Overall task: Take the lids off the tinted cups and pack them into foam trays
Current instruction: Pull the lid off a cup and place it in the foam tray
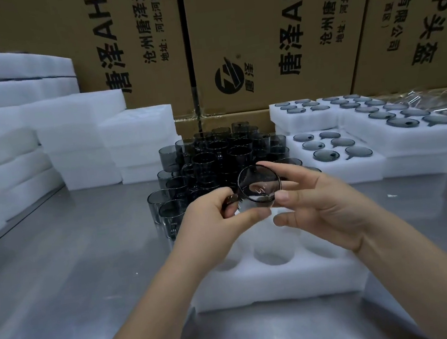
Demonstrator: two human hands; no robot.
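Cup: we hold one cup [259, 183] at centre frame, just above the tray [273, 287]. Its round face is turned to us, so its axis runs toward the camera.
Left hand: the left hand [217, 218], fingers curled, pinches the cup's left edge. The dark bit there may be a lid tab; we cannot be sure.
Right hand: the right hand [319, 202] nips the rim between thumb and forefinger, its other fingers loose.
Way to go: empty wells lie straight below, and both hands are equally near.
Stock: more cups [214, 153] stand behind, upper centre.
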